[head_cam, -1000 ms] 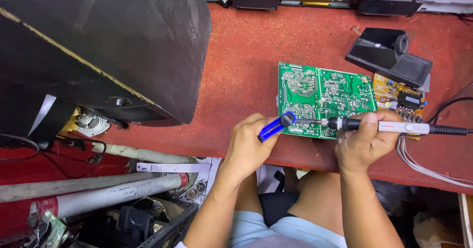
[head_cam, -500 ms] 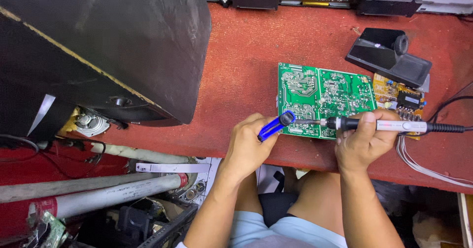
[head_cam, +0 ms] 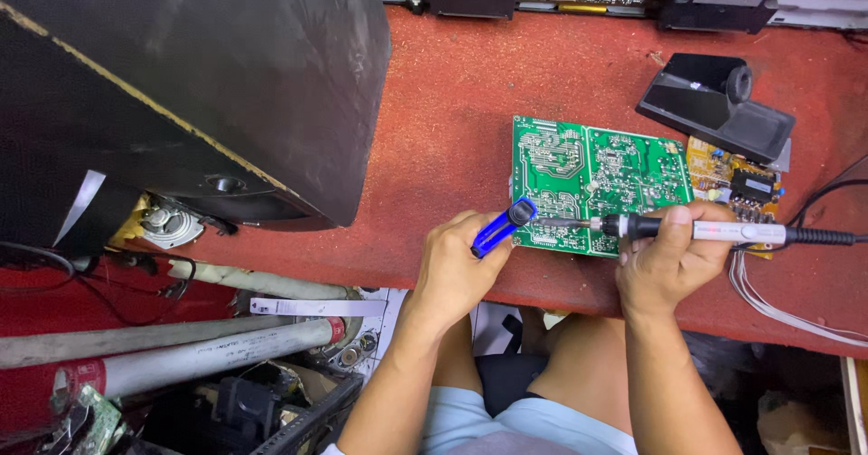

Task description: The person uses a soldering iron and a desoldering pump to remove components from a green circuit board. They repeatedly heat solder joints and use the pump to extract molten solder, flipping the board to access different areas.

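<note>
The right fingers [head_cam: 680, 229] are gripping a soldering iron [head_cam: 714, 232], the left fingers [head_cam: 470, 233] a blue pump [head_cam: 503, 226]; they are desoldering the green board [head_cam: 597, 179], and the pump should close on the tip.

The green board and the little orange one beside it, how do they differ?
The green circuit board is large and lies fully exposed; the orange circuit board is smaller and partly tucked under a black stand. The soldering iron tip meets the green board, not the orange. Both lie flat on the red bench.
</note>
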